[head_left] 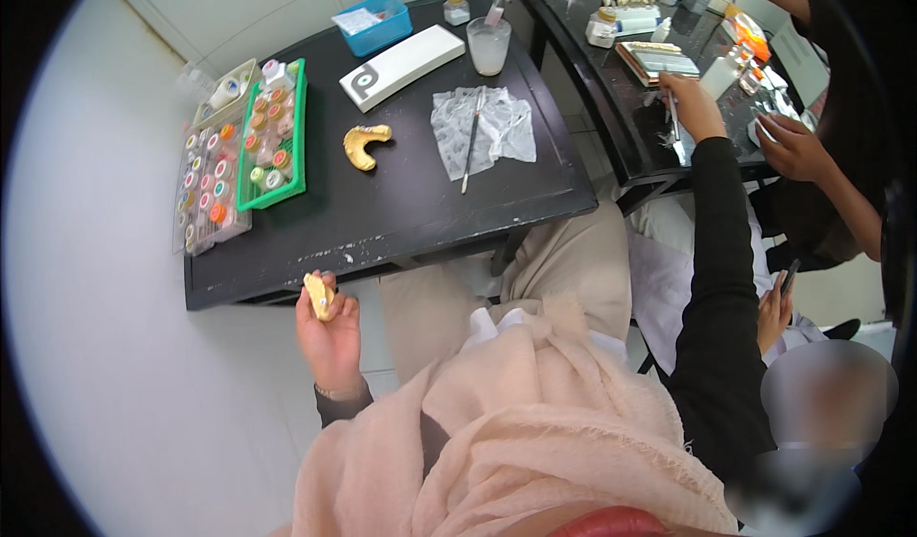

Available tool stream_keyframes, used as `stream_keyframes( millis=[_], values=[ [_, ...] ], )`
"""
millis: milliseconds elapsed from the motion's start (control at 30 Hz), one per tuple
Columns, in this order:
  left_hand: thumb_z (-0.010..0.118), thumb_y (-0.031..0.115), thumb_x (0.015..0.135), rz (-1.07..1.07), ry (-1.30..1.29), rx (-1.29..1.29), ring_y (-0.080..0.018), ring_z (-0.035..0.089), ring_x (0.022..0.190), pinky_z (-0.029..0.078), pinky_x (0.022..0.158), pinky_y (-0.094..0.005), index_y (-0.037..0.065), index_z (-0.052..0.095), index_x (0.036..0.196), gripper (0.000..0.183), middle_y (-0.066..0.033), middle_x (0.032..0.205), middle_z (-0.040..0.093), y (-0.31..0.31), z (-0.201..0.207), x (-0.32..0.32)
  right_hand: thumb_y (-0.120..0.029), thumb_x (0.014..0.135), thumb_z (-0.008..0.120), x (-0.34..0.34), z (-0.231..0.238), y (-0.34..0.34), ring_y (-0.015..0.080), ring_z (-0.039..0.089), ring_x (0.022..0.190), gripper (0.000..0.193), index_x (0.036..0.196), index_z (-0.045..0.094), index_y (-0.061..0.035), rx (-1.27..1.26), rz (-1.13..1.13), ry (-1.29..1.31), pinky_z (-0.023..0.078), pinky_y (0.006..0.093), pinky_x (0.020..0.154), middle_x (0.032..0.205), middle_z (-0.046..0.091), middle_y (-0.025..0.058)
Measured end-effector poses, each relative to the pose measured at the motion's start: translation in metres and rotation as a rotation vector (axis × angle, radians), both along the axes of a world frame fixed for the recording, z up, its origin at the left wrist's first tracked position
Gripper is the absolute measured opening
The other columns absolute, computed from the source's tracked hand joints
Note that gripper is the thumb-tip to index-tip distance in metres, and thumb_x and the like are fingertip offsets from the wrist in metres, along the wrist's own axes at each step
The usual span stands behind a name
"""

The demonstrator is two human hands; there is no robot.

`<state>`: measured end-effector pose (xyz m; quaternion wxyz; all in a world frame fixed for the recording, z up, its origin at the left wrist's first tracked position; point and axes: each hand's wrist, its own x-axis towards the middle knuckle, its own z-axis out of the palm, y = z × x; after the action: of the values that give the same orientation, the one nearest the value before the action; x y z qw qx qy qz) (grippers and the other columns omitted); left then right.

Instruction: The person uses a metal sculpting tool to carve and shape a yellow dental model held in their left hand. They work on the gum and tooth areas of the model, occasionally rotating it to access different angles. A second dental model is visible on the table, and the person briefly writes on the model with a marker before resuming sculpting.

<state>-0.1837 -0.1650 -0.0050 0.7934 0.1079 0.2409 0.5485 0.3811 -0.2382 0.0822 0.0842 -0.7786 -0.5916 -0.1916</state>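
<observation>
Near the front left edge of the black table [430,217], my left hand [330,341] holds a small yellow dental cast piece [319,298] between thumb and fingers, palm up. My right hand [693,109], in a black sleeve, reaches across to the second black table on the right. Its fingers are closed on a thin metal instrument [673,121] whose lower end is near the tabletop. Beside that hand lies a small stack of pads or slabs [659,62]. A horseshoe-shaped yellow dental cast [364,146] rests on the left table.
A green basket [300,136] and a clear box [212,198] hold several capped jars. A brush [473,145] lies on crumpled tissue [511,131]. Behind are a white box [406,67], blue tray [387,32] and cup [488,48]. Another person's hand [793,147] works at right; another holds a phone [790,277].
</observation>
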Motion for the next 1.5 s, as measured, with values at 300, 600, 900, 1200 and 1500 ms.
stream_keyframes(
  millis=[300, 600, 900, 1200, 1500],
  values=[
    [0.039, 0.024, 0.094, 0.047, 0.139, 0.121, -0.0084, 0.041, 0.056, 0.038, 0.058, -0.0242, 0.005, 0.046, 0.106, 0.024, -0.0073, 0.093, 0.052, 0.038, 0.012, 0.015, -0.017, 0.080, 0.056, -0.157, -0.027, 0.038, 0.0285, 0.055, 0.078, 0.012, 0.082, 0.051, -0.0069, 0.162, 0.511, 0.161, 0.042, 0.0385, 0.067, 0.079, 0.055, 0.0097],
    [0.041, 0.029, 0.094, -0.083, 0.230, 0.387, -0.0103, 0.043, 0.060, 0.039, 0.060, -0.0277, 0.006, 0.046, 0.110, 0.029, -0.0063, 0.092, 0.051, 0.119, 0.022, 0.069, -0.007, 0.077, 0.049, -0.195, -0.084, 0.089, 0.0206, 0.054, 0.097, 0.030, 0.107, 0.051, -0.0100, 0.077, 0.308, -0.233, 0.038, 0.0398, 0.089, 0.098, 0.055, 0.0052],
    [0.034, 0.029, 0.094, 0.068, 0.568, 0.471, -0.0148, 0.048, 0.059, 0.043, 0.055, -0.0297, 0.012, 0.044, 0.107, 0.024, -0.0055, 0.091, 0.053, 0.217, 0.069, 0.101, -0.025, 0.070, 0.063, -0.438, 0.034, 0.056, 0.0252, 0.045, 0.113, 0.046, 0.115, 0.055, -0.0185, 0.379, 1.660, 0.476, 0.031, 0.0407, 0.098, 0.121, 0.049, 0.0085],
    [0.035, 0.028, 0.092, 0.050, 0.502, 0.421, -0.0148, 0.051, 0.059, 0.039, 0.052, -0.0303, 0.013, 0.046, 0.095, 0.019, -0.0011, 0.072, 0.053, 0.280, 0.080, 0.090, -0.033, 0.074, 0.059, -0.421, 0.029, 0.111, 0.0277, 0.045, 0.113, 0.048, 0.120, 0.050, -0.0215, 0.395, 1.365, 0.554, 0.033, 0.0442, 0.097, 0.120, 0.049, 0.0080],
    [0.029, 0.036, 0.096, 0.010, -0.152, 0.801, -0.0173, 0.051, 0.074, 0.043, 0.066, -0.0287, 0.011, 0.040, 0.106, 0.030, -0.0101, 0.100, 0.051, 0.147, 0.126, 0.109, -0.017, 0.080, 0.059, -0.347, 0.025, 0.109, 0.0245, 0.054, 0.088, 0.026, 0.104, 0.055, -0.0063, 0.905, 0.794, 0.502, 0.041, 0.0354, 0.080, 0.098, 0.056, 0.0098]
  ],
)
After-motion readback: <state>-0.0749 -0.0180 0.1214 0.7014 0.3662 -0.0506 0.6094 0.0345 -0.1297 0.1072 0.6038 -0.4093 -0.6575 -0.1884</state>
